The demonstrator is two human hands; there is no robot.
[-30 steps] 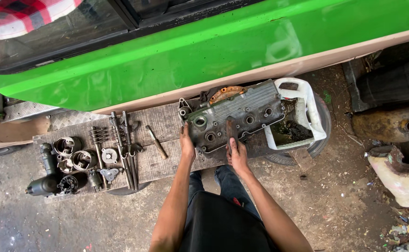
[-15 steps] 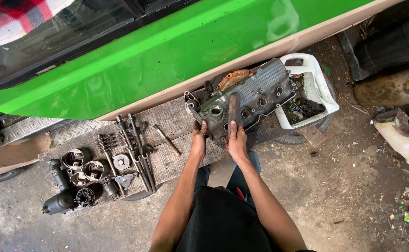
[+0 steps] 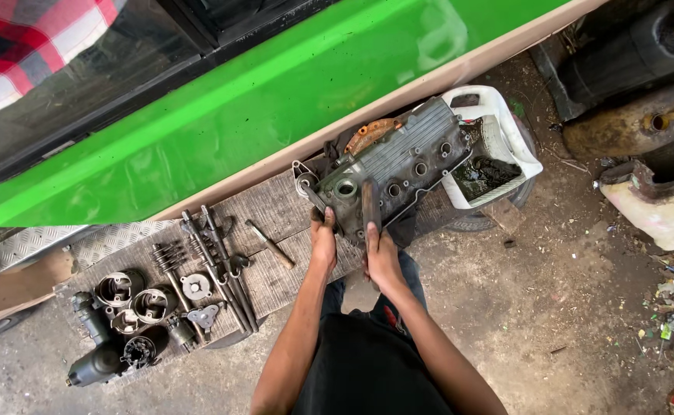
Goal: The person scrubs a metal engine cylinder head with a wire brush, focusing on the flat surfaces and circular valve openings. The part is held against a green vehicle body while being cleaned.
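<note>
At the bottom centre of the frame the person's dark-clothed lap and two bare forearms rise toward the middle of the picture. The left hand [image 3: 324,240] is closed on the near left edge of a grey engine valve cover [image 3: 389,175], fingers curled over its rim beside the round filler opening. The right hand [image 3: 381,257], just to the right, grips a dark flat tool [image 3: 371,207] that stands upright against the near edge of the cover. The cover lies tilted across the middle of the frame, its ribbed top facing up, with a row of round holes along its near side. It rests on the right end of a weathered wooden board [image 3: 275,211], and its far right end touches a white plastic basin [image 3: 504,138] holding dark liquid and small parts. To the left on the board lie a short metal rod [image 3: 270,244], several long shafts [image 3: 218,265], coiled springs [image 3: 166,257] and, in the lower left of the frame, a cluster of pistons [image 3: 133,300] with a dark cylindrical part [image 3: 94,365] beside them. An orange-brown gasket [image 3: 371,132] shows at the far edge of the cover. Beyond everything, a bright green vehicle body panel [image 3: 260,107] crosses the upper half of the frame, and dirty ground with scattered scraps fills the right side.
</note>
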